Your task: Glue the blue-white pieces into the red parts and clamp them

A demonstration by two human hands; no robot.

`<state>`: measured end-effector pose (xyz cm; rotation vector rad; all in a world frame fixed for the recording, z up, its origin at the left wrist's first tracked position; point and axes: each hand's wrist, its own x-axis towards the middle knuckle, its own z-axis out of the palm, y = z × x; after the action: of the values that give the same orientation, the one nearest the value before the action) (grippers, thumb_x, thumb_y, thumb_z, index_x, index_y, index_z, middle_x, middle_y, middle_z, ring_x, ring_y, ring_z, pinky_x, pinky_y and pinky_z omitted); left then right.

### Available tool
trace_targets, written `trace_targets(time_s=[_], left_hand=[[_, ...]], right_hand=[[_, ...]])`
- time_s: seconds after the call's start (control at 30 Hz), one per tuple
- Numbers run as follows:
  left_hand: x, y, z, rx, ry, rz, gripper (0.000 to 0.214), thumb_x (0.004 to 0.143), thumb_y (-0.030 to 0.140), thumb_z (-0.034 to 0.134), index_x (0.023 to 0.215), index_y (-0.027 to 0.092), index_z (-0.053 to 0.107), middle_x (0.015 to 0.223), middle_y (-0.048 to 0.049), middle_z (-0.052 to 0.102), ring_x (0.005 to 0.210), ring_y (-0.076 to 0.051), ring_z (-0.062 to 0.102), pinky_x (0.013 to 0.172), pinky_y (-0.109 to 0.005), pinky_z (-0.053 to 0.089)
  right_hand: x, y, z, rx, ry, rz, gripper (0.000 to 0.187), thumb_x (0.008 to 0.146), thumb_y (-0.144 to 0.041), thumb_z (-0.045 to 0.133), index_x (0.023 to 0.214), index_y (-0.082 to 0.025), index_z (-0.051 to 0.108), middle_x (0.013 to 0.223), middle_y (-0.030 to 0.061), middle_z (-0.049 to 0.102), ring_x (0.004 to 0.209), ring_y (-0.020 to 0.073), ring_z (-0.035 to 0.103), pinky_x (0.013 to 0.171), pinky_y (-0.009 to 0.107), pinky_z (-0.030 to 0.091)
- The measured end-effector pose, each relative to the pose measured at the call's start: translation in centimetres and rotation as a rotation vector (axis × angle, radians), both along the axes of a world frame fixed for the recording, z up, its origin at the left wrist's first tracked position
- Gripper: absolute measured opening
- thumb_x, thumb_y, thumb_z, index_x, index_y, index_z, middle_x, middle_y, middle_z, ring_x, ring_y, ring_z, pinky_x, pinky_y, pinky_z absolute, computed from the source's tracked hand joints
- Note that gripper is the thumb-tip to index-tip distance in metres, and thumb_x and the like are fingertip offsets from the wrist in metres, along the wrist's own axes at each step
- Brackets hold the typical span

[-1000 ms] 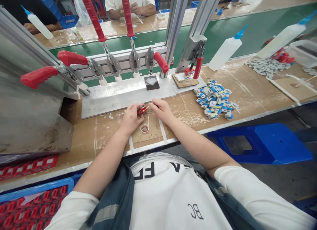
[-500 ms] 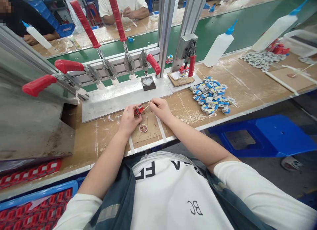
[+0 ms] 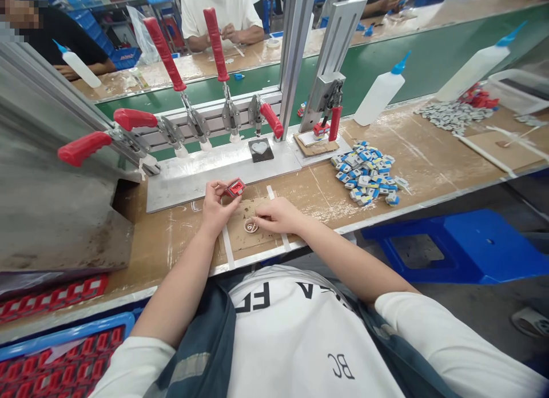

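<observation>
My left hand (image 3: pixel 214 205) pinches a small red square part (image 3: pixel 235 187) and holds it just above the bench, near the metal plate (image 3: pixel 197 175). Lower down and nearer to me, my right hand (image 3: pixel 274 215) is closed on a thin stick whose tip rests at a small round glue cap (image 3: pixel 250 226) on a brown cardboard pad (image 3: pixel 244 238). A dark block with a heart shape (image 3: pixel 261 149) sits on the plate under a red-handled toggle clamp (image 3: pixel 271 119).
Several more red-handled clamps (image 3: pixel 128 119) line the rail. A pile of blue and white parts (image 3: pixel 366 172) lies to the right, with white glue bottles (image 3: pixel 380 92) behind. Red parts fill a blue tray (image 3: pixel 55 361) at lower left. Other people sit across the green belt (image 3: pixel 429 55).
My right hand has drawn back from the red part and come down to the glue cap with the stick. My left hand has turned the red part face up.
</observation>
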<state>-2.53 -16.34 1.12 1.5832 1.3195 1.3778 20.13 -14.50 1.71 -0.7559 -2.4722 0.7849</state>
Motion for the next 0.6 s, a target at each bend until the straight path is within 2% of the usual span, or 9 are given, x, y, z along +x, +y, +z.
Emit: trace_targets(time_s=[0.1, 0.2, 0.27, 0.33, 0.4, 0.47, 0.6], left_hand=[[0.1, 0.0, 0.2, -0.072, -0.211, -0.017, 0.06, 0.08, 0.045, 0.086, 0.115, 0.026, 0.042, 0.124, -0.0133, 0.08, 0.11, -0.024, 0.078, 0.098, -0.04, 0.061], [0.3, -0.2, 1.0, -0.132, -0.419, -0.042, 0.064, 0.079, 0.046, 0.09, 0.119, 0.025, 0.045, 0.115, -0.0116, 0.082, 0.1, -0.023, 0.079, 0.08, -0.032, 0.061], [0.5, -0.5, 1.9, -0.148, -0.505, -0.069, 0.064, 0.078, 0.045, 0.091, 0.12, 0.024, 0.047, 0.114, -0.0116, 0.083, 0.097, -0.023, 0.079, 0.076, -0.03, 0.059], [0.8, -1.1, 2.9, -0.165, -0.545, -0.1, 0.063, 0.078, 0.043, 0.092, 0.121, 0.024, 0.049, 0.112, -0.0107, 0.083, 0.098, -0.023, 0.079, 0.075, -0.03, 0.059], [1.3, -1.9, 4.0, -0.19, -0.546, -0.124, 0.062, 0.079, 0.04, 0.092, 0.122, 0.025, 0.05, 0.11, -0.0093, 0.083, 0.1, -0.023, 0.079, 0.078, -0.032, 0.061], [1.7, -2.8, 4.9, -0.213, -0.521, -0.139, 0.059, 0.081, 0.037, 0.091, 0.122, 0.025, 0.051, 0.111, -0.0082, 0.083, 0.104, -0.024, 0.079, 0.083, -0.035, 0.063], [2.6, -4.5, 6.0, -0.256, -0.441, -0.173, 0.051, 0.086, 0.035, 0.087, 0.121, 0.024, 0.051, 0.112, -0.0079, 0.082, 0.106, -0.024, 0.079, 0.092, -0.039, 0.064]], right_hand=[[0.7, 0.0, -0.1, -0.02, 0.075, -0.137, 0.04, 0.105, -0.049, 0.055, 0.076, -0.021, 0.059, 0.073, 0.0009, 0.062, 0.07, 0.0156, 0.052, 0.066, 0.029, 0.03], [1.2, -0.4, -0.1, -0.037, 0.283, -0.331, 0.036, 0.109, -0.046, 0.048, 0.089, -0.021, 0.065, 0.083, 0.0022, 0.067, 0.078, 0.0163, 0.058, 0.074, 0.028, 0.039], [1.8, -0.6, 0.1, -0.02, 0.364, -0.402, 0.034, 0.109, -0.045, 0.049, 0.093, -0.021, 0.066, 0.085, 0.0024, 0.067, 0.078, 0.0163, 0.059, 0.075, 0.028, 0.042], [3.2, -0.4, 0.4, 0.05, 0.335, -0.464, 0.03, 0.107, -0.043, 0.054, 0.092, -0.021, 0.068, 0.084, 0.0028, 0.066, 0.078, 0.0172, 0.06, 0.075, 0.029, 0.044], [5.9, 0.7, 0.8, 0.147, 0.225, -0.566, 0.026, 0.105, -0.04, 0.058, 0.093, -0.021, 0.071, 0.088, 0.0049, 0.068, 0.083, 0.0192, 0.063, 0.078, 0.031, 0.046], [9.9, 2.3, 1.3, 0.216, 0.078, -0.71, 0.022, 0.102, -0.034, 0.059, 0.098, -0.02, 0.075, 0.098, 0.0087, 0.071, 0.09, 0.022, 0.065, 0.084, 0.033, 0.048], [18.2, 5.3, 2.5, 0.219, -0.28, -0.972, 0.026, 0.097, -0.025, 0.06, 0.112, -0.015, 0.079, 0.115, 0.0158, 0.072, 0.108, 0.0285, 0.065, 0.097, 0.038, 0.049]])
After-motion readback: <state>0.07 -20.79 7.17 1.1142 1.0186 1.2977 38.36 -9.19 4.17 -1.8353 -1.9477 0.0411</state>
